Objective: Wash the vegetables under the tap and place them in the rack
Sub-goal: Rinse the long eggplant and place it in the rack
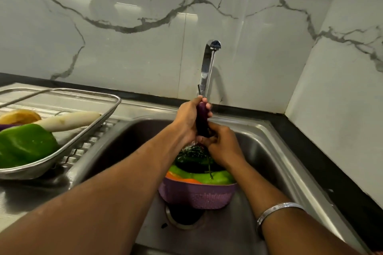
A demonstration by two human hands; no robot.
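A slim purple eggplant [201, 119] stands upright under the chrome tap [208, 67], with water splashing below it. My left hand [187, 119] grips its upper part and my right hand [222, 144] holds its lower end. Beneath them a purple plastic colander [196, 194] sits in the steel sink [275, 151], holding green and orange vegetables [199, 174]. On the left drainboard a metal rack [68, 145] holds a green bell pepper [24, 144], a white radish [68, 120] and a yellowish vegetable [19, 116].
The sink drain [184, 216] lies just in front of the colander. A black countertop strip [323, 161] runs along the marble wall at the back and right. A silver bangle [275, 211] is on my right wrist.
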